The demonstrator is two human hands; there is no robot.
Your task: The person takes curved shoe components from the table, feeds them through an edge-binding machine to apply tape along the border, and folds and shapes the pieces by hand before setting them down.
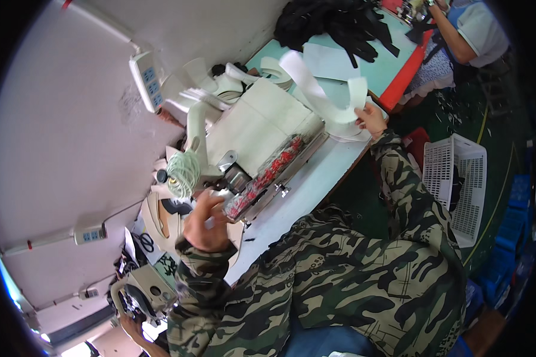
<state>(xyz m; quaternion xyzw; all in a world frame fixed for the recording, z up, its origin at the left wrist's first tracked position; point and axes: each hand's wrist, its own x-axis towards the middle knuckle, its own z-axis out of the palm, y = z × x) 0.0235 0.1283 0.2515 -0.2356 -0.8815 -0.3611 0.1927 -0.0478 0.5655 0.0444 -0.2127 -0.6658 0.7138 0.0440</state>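
Observation:
My right hand (371,119) is closed on the end of a white U-shaped piece (333,106) of flat, flexible-looking material. The piece stands up over a stack of similar white pieces (346,132) at the table's right side. My left hand (206,225) is at the left end of a beige box-topped machine (256,122), close to its small dark metal part (237,177). Motion smears its fingers, and I cannot make out whether anything is in them. Red and whitish bits (267,181) run along the machine's front edge.
A coil of pale green cord (183,174) hangs by the machine. Curved white pieces (205,89) pile behind it, and black cut pieces (333,27) lie on the far table. A white basket (467,184) stands at right. Another person (458,35) works at the far right.

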